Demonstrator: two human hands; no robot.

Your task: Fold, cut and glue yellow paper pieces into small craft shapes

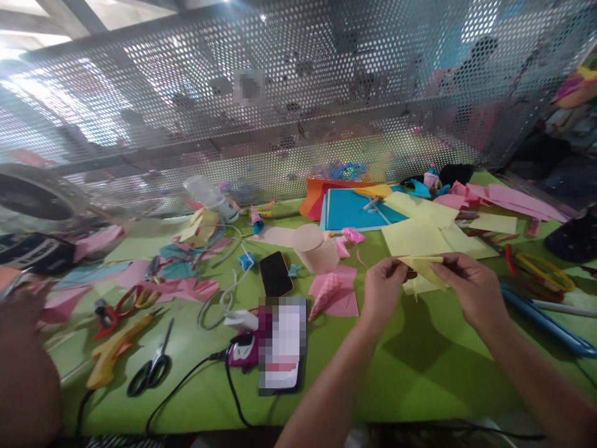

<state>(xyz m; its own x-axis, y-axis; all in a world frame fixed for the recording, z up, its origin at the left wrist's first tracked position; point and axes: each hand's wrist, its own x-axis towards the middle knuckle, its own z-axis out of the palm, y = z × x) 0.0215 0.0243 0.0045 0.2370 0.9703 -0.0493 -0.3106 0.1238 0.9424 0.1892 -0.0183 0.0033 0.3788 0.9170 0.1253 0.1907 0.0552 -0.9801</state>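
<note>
Yellow folded paper [425, 267] is held up just above the green worktop [420, 373], right of centre, pinched between both hands. The left hand [385, 285] comes in from the lower middle on a bare forearm, wrist bent slightly up, its fingers closed on the paper's left end with the thumb on top. The right hand [469, 286] reaches in from the lower right, knuckles facing the camera, its fingers closed narrowly on the paper's right edge. A thin point of the paper hangs down between the hands; the exact fold is hard to make out, since the fingers cover much of it. Just behind lie loose yellow sheets [426, 233], and beyond them a blue sheet [354, 211]. To the left sit a pink cone [326, 292] on pink paper, a dark phone [276, 274] and black scissors [152, 368]. A blurred dark shape at the lower left corner is cut off by the frame. Both forearms run out of the picture at the bottom. What stands behind the perforated metal screen [298, 106] is too hazy to tell
</note>
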